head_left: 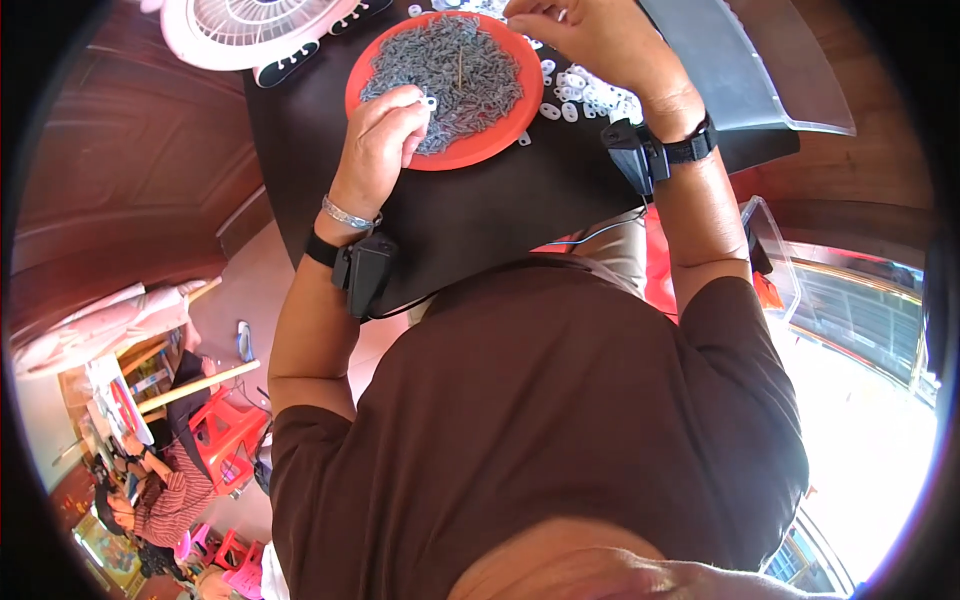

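Note:
A round red tray (362, 72) on the dark table is filled with small grey screw-like pieces (440, 62). Over its near left rim, my left hand (378, 142) is closed, pinching a small white plastic piece with a hole (429, 103) between thumb and fingers. My right hand (605, 45) is raised beyond the tray's right side, its fingertips pinched together near the upper edge of the view. What they hold, if anything, is too small to make out. Several white oval pieces with holes (592, 92) lie in a loose pile below that hand.
A pink fan (240, 30) stands at the far left of the table (450, 225). At the far right is a translucent grey plastic bin (720, 60). Dark devices (368, 272) are strapped to both my wrists. At the lower left, another person (170, 505) sits near red stools (225, 430).

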Available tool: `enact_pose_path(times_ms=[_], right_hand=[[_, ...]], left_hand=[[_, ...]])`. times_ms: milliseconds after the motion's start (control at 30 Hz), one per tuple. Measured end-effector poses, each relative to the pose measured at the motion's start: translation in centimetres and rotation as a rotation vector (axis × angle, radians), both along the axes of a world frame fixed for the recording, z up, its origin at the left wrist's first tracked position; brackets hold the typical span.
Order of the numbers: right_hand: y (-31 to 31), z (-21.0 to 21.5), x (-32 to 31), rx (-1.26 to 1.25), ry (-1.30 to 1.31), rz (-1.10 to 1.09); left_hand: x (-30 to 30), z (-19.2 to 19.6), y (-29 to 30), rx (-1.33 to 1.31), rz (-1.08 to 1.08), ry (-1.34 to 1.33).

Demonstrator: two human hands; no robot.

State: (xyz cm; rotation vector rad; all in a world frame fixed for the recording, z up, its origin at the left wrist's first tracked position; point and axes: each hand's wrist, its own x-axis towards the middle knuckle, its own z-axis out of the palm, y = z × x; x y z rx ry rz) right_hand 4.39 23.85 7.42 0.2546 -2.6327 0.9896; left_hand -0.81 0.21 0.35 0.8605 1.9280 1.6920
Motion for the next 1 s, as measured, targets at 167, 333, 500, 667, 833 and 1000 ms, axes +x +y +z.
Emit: enact_pose_path(times_ms=[167, 333, 500, 667, 833, 1000], right_hand=[[2.8, -3.0, 0.5, 0.092, -0.07, 0.024], [2.1, -6.0, 3.9, 0.243, -0.205, -0.03], [0.8, -8.0, 4.2, 0.416, -0.021, -0.053], [0.8, -8.6, 3.7, 0.644, 0.027, -0.082], [2.4, -8.8, 2.6, 0.627, 0.096, -0.135], [0.8, -5.1, -0.2, -0.351, -0.296, 0.125]], left_hand=[[0.0, -0.2, -0.1, -0.029, 0.046, -0.025], [-0.1, -0.1, 0.0, 0.062, 0.021, -0.068], [0.1, -0.3, 0.2, 0.069, 0.033, -0.072], [0.2, -0.4, 0.1, 0.069, 0.043, -0.057], [0.2, -0.2, 0.0, 0.065, 0.028, -0.022], [0.4, -0.2, -0.3, 0.063, 0.014, -0.011]])
